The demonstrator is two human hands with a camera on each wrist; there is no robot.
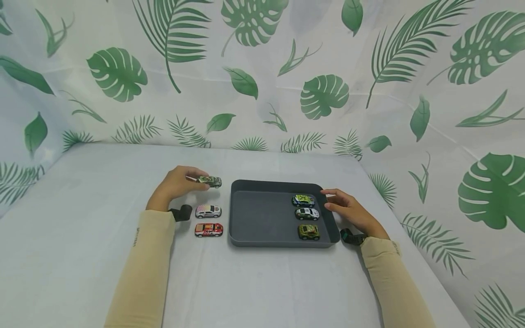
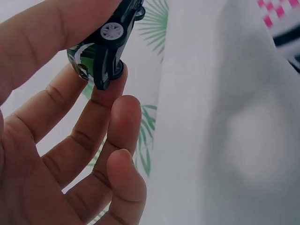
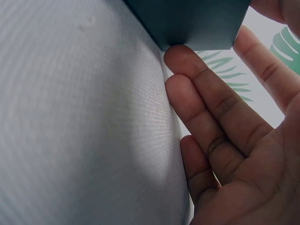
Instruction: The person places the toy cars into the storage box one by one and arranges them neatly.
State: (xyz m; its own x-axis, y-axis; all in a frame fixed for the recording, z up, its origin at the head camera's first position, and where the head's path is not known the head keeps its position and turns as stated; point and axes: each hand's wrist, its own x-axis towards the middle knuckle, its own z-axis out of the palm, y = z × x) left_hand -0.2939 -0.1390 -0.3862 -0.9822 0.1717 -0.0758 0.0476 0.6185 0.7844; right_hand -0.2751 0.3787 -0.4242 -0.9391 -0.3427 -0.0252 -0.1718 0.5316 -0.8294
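My left hand [image 1: 179, 184] pinches a camouflage toy car [image 1: 212, 181] between thumb and fingers, raised over the cloth left of the grey tray [image 1: 262, 244]. Up close in the left wrist view, the car [image 2: 101, 47] shows its wheels and dark underside, and the lower fingers sit apart from it. A white toy car [image 1: 208, 211] with a pink pattern and a red toy car [image 1: 208, 230] stand nearer the front. At the tray's right side, my right hand [image 1: 348, 209] touches the wall with loosely bent fingers. The tray's outer wall [image 3: 197, 23] meets those fingertips in the right wrist view.
Along the tray's right side stand a yellow-green toy car [image 1: 303, 200], a white toy car [image 1: 306, 214] and a green camouflage toy car [image 1: 308, 232]. White cloth [image 1: 254, 291] covers the table. A leaf-patterned curtain [image 1: 270, 100] rises behind and at the sides.
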